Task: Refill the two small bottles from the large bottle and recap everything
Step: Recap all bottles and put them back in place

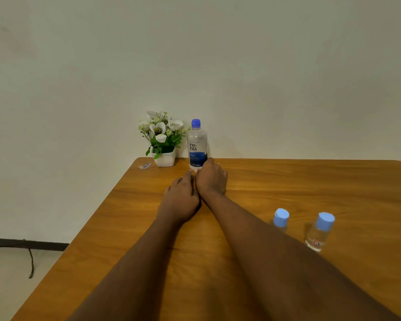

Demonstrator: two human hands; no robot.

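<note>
The large clear bottle (196,144), with a blue label and a dark blue cap on, stands upright at the table's far edge. My right hand (211,179) lies just in front of it and to its right, one fingertip touching the bottle's lower right side; the other fingers are hidden behind the back of the hand. My left hand (183,195) rests on the table beside the right one, fingers stretched toward the bottle's base. Two small clear bottles with light blue caps on stand at the right: one (281,218) partly hidden by my right forearm, the other (319,231) farther right.
A white pot of white artificial flowers (163,140) stands just left of the large bottle, against the wall. A small wrapper (145,166) lies at the wooden table's (287,181) far left corner. The table's left edge runs diagonally, with floor beyond it.
</note>
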